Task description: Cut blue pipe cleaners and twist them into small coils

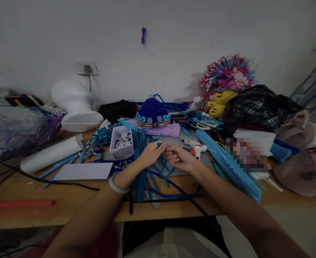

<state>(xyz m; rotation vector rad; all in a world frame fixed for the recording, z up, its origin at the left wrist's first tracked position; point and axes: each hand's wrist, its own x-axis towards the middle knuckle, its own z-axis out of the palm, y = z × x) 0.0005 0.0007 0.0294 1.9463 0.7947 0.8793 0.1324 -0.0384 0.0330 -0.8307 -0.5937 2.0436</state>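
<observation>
My left hand [151, 153] and my right hand [179, 157] meet over the middle of the wooden table [66, 204]. Both are pinched on a thin blue pipe cleaner [161, 144] held between them. A pale green bangle [117, 186] circles my left wrist. Under my hands lies a loose heap of blue pipe cleaners [147, 175], some dark and some light. A white glue gun [198, 149] lies just right of my right hand. Behind my hands is a white box of beaded ornaments [122, 141].
A blue beaded headpiece [152, 115] sits behind on pink material. A bundle of light blue sticks [227, 161] runs along the right. A white foam head stand [75, 104], a white roll [51, 152], a white card [84, 171], black cables, and a colourful headdress [227, 73] crowd the table.
</observation>
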